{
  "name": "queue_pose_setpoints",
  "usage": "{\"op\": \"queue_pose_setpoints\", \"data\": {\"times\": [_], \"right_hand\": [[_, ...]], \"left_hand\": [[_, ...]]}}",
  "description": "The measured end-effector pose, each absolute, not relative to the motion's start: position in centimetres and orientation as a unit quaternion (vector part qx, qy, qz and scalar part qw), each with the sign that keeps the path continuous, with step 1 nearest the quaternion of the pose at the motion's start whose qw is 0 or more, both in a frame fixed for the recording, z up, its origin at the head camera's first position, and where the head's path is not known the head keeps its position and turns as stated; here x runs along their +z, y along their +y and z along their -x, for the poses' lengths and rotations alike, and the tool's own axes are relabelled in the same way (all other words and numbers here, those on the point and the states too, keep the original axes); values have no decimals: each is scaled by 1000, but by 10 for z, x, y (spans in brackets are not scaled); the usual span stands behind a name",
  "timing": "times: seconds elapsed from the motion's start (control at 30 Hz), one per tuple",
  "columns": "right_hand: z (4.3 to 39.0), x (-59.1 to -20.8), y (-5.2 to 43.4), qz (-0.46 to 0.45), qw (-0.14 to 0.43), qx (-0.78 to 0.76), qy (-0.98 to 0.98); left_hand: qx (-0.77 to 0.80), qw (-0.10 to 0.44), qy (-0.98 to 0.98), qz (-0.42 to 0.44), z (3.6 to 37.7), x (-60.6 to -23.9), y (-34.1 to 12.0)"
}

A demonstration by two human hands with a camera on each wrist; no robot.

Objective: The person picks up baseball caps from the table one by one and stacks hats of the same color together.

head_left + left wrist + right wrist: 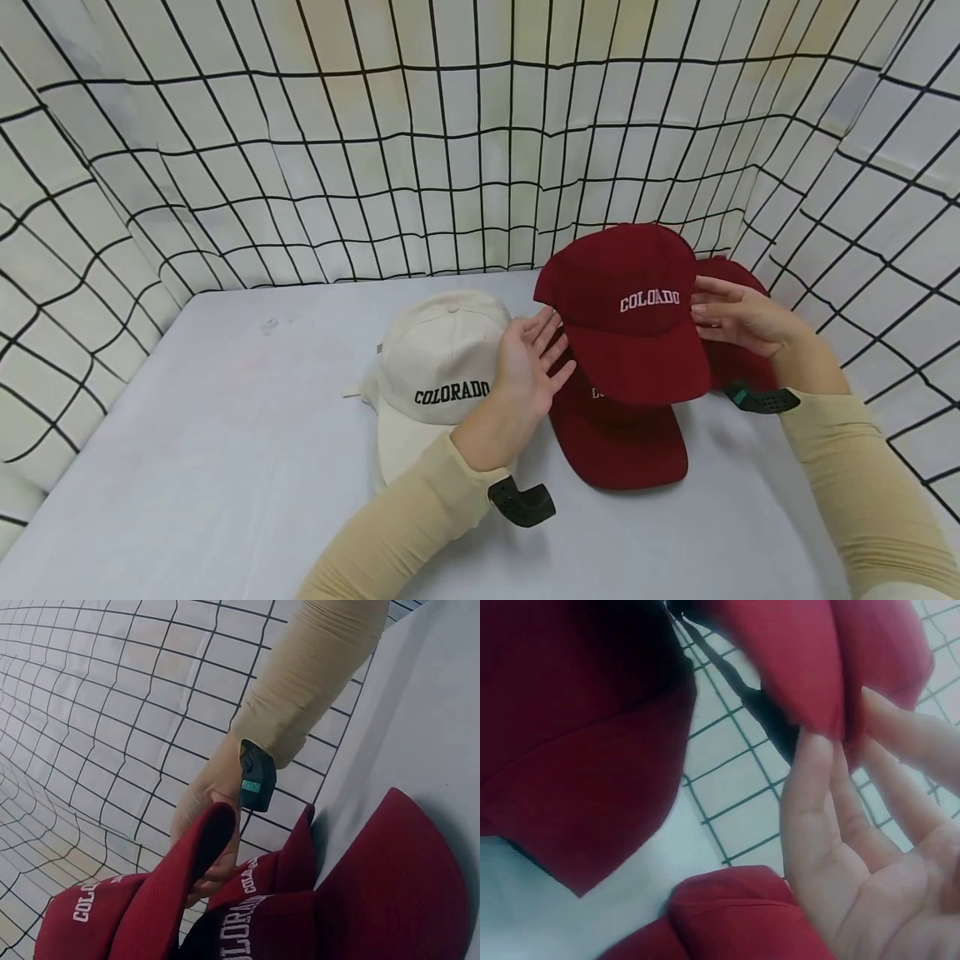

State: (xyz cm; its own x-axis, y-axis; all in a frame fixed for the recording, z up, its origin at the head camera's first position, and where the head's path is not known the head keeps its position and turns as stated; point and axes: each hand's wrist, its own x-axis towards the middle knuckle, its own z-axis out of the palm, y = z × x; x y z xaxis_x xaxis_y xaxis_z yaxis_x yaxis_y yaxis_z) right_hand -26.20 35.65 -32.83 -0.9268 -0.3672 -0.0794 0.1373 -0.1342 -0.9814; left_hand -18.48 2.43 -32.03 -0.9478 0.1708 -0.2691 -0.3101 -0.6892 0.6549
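A dark red baseball cap (pixel 630 275) with white COLORADO lettering is held raised, its brim towards me. My right hand (pixel 738 317) pinches its right side; in the right wrist view, the fingers (pixel 810 772) meet the cap's fabric (pixel 795 652). My left hand (pixel 525 362) has its fingers spread, palm turned up, by the raised cap's left side; whether the fingertips touch it is unclear. Below lies a second red cap (pixel 622 450), partly covered from view. A third red cap (pixel 738 358) sits behind my right hand. The left wrist view does not show my left hand.
A cream cap (pixel 442 354) with black COLORADO lettering lies on the white table (pixel 225 433), partly behind my left forearm. Black netting (pixel 450 158) over white sheeting encloses the back and sides. Black wrist devices (pixel 521 502) sit on both sleeves.
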Motion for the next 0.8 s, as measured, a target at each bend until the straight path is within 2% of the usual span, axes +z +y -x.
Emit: {"op": "queue_pose_setpoints", "data": {"times": [0.4, 0.8], "right_hand": [[269, -345, 339, 78, 203, -741, 635], [269, -355, 331, 84, 220, -725, 647]], "left_hand": [[908, 105, 376, 155, 184, -329, 29], [903, 99, 382, 172, 178, -336, 30]]}}
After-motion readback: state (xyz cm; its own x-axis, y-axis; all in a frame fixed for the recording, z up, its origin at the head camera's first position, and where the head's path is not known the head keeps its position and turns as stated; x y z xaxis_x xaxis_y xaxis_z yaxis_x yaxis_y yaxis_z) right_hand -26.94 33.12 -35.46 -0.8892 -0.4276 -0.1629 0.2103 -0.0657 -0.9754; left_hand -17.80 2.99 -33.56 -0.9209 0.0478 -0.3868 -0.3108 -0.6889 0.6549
